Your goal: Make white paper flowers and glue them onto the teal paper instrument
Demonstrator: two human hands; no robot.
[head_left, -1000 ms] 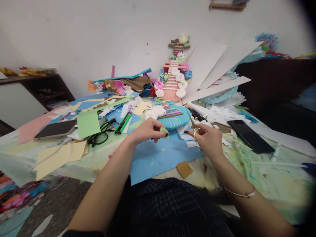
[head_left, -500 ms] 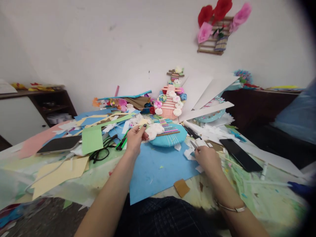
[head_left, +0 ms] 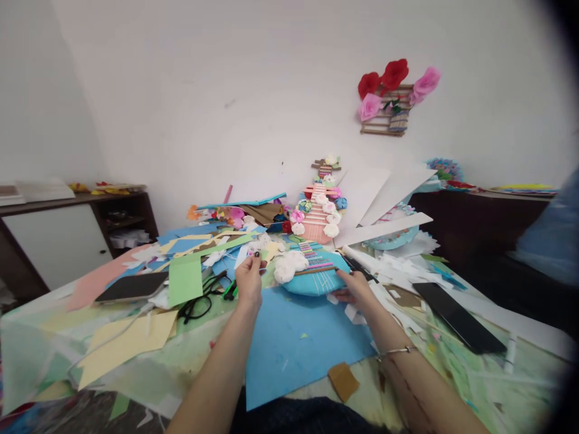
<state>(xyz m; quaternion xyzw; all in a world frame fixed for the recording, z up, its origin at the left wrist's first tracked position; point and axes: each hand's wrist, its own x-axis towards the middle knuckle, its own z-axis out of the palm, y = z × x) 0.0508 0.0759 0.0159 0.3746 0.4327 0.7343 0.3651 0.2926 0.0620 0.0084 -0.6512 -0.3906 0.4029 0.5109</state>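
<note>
A rounded light-blue craft piece (head_left: 312,284) lies at the middle of the table, with striped colored sticks and white strings across it. White paper flowers (head_left: 289,266) cluster on its left end. My right hand (head_left: 359,290) grips the piece's right edge, thumb on top and fingers low at the side. Just left of the flowers, my left hand (head_left: 248,282) is closed in a pinch, apart from the piece. What its fingertips hold, if anything, cannot be made out. Under the craft piece spreads a blue paper sheet (head_left: 298,343).
Behind stands a pink guitar-shaped craft (head_left: 314,226) with paper flowers. A dark phone (head_left: 459,316) and white paper scraps lie at right. On the left are a dark tablet-like device (head_left: 131,287), a green sheet (head_left: 185,280), black-framed glasses (head_left: 199,301) and cream paper (head_left: 131,343).
My right hand has left a small grey tool beside the paper scraps and moved left onto the craft piece. My left hand has drawn away from the white flowers. The view has tilted up.
</note>
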